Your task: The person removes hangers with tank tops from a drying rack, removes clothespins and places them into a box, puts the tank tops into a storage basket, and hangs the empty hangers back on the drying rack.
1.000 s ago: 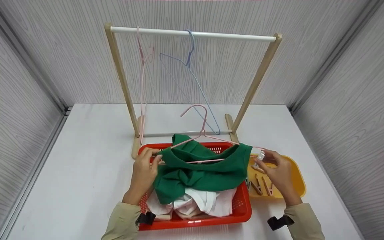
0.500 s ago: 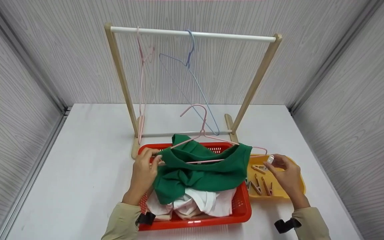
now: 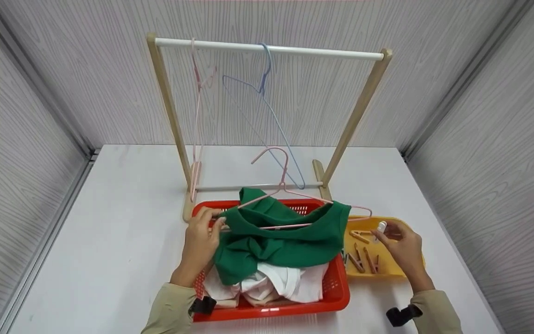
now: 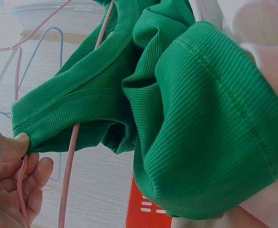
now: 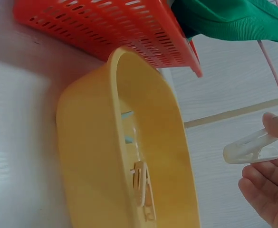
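Observation:
A green ribbed sleeveless top (image 3: 290,241) hangs on a pink hanger (image 3: 282,185), its hook pointing up. My left hand (image 3: 202,235) pinches the top's left shoulder together with the hanger's arm; in the left wrist view the thumb (image 4: 16,145) presses the green cloth while the pink wire runs across the fingers. In my right hand (image 3: 403,243) is a white clothespin (image 5: 250,147), pinched between thumb and fingers. This hand is over the right part of the yellow basin (image 3: 422,257), apart from the hanger's bare right end.
Under the top stands a red basket (image 3: 341,297) holding white and pale pink clothes (image 3: 290,280). Several clothespins (image 3: 371,260) lie in the yellow basin. Behind, a rack (image 3: 322,52) with wooden legs carries another pink hanger (image 3: 197,116) and a blue hanger (image 3: 274,111).
My right hand has drawn away to the right from the hanger's end, carrying the white clothespin. The left hand has stayed on the top's shoulder.

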`<action>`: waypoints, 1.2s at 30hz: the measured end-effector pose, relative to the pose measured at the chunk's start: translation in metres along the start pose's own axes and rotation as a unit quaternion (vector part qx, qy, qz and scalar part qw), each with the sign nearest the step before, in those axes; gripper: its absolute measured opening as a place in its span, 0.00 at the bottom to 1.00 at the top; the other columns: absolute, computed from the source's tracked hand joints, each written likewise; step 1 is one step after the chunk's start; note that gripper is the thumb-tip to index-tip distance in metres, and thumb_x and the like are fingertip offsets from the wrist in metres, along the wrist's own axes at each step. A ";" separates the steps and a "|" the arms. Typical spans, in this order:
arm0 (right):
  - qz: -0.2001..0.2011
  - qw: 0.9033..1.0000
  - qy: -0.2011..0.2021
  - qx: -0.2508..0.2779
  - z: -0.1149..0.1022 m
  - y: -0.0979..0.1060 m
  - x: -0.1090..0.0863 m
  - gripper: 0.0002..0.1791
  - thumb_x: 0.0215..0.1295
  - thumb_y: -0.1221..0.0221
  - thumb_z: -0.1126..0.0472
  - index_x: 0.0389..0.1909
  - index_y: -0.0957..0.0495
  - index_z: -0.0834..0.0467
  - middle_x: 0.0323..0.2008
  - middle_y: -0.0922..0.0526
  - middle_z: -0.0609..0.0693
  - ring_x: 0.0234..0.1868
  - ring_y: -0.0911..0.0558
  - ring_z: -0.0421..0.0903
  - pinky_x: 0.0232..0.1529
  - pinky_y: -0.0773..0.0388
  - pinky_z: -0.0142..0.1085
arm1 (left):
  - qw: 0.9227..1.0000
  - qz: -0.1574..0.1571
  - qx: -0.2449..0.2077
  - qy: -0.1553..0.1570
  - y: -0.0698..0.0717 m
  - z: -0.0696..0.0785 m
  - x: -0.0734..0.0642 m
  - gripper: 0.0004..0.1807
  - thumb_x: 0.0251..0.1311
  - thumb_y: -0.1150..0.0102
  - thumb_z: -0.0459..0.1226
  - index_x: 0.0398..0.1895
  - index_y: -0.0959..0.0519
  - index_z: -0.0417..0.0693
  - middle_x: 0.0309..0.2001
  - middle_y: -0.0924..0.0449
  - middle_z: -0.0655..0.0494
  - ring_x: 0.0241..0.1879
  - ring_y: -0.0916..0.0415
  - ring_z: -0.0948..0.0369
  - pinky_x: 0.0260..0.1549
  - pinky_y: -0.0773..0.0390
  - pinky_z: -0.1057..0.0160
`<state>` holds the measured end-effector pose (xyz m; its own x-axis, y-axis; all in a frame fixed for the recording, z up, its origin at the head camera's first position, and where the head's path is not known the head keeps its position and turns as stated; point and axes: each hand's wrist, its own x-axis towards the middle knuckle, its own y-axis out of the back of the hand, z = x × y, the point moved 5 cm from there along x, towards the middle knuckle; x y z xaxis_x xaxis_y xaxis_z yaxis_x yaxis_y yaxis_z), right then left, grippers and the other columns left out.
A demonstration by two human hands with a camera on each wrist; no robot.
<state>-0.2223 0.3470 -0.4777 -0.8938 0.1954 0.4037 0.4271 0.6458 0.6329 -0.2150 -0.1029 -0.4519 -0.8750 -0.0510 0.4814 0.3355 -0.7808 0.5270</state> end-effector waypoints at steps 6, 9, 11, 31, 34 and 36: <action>-0.006 1.000 -0.004 -0.026 0.007 -0.001 0.000 0.16 0.49 0.28 0.65 0.38 0.18 0.66 0.26 0.18 0.52 0.31 0.16 0.48 0.34 0.26 0.15 | 1.000 0.001 -0.004 0.000 0.000 -0.001 0.000 0.07 0.62 0.43 0.30 0.41 0.22 0.35 0.40 0.21 0.46 0.41 0.24 0.53 0.46 0.21 0.49; -0.012 0.999 -0.003 -0.033 0.011 -0.002 0.000 0.16 0.49 0.28 0.66 0.38 0.18 0.67 0.27 0.16 0.56 0.30 0.15 0.46 0.34 0.22 0.19 | 1.000 0.003 -0.002 -0.005 0.000 -0.001 0.000 0.06 0.62 0.43 0.29 0.41 0.22 0.35 0.40 0.21 0.46 0.41 0.24 0.53 0.46 0.20 0.49; -0.022 0.999 -0.009 -0.035 0.014 -0.003 0.001 0.16 0.49 0.28 0.65 0.38 0.18 0.67 0.28 0.15 0.59 0.29 0.16 0.39 0.34 0.19 0.24 | 1.000 0.005 -0.001 -0.010 0.000 -0.001 0.000 0.06 0.62 0.43 0.29 0.41 0.22 0.35 0.39 0.21 0.45 0.40 0.24 0.53 0.46 0.20 0.50; -0.137 0.985 -0.077 -0.075 0.054 -0.017 -0.009 0.19 0.53 0.33 0.69 0.46 0.23 0.74 0.37 0.16 0.70 0.39 0.16 0.62 0.43 0.18 0.48 | 1.000 0.014 -0.009 -0.027 -0.001 -0.001 -0.002 0.07 0.61 0.41 0.29 0.41 0.21 0.34 0.39 0.20 0.45 0.40 0.21 0.52 0.44 0.19 0.51; -0.140 0.983 -0.079 -0.087 0.059 -0.017 -0.010 0.20 0.53 0.33 0.68 0.45 0.23 0.74 0.36 0.16 0.69 0.38 0.16 0.62 0.40 0.18 0.47 | 1.000 0.013 -0.009 -0.024 -0.001 -0.002 -0.002 0.07 0.61 0.41 0.29 0.41 0.21 0.35 0.39 0.20 0.45 0.41 0.22 0.52 0.44 0.19 0.50; -0.140 0.983 -0.080 -0.093 0.063 -0.017 -0.010 0.20 0.53 0.34 0.67 0.45 0.23 0.74 0.36 0.17 0.69 0.38 0.16 0.61 0.39 0.18 0.45 | 1.000 0.013 -0.008 -0.023 -0.001 -0.002 -0.002 0.07 0.61 0.41 0.29 0.41 0.21 0.35 0.39 0.20 0.46 0.41 0.22 0.53 0.44 0.19 0.50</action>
<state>-0.2288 0.3806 -0.5338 -0.9834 0.1532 0.0972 0.1663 0.5477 0.8200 -0.2142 -0.1030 -0.4553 -0.8496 -0.0427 0.5257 0.3513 -0.7893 0.5036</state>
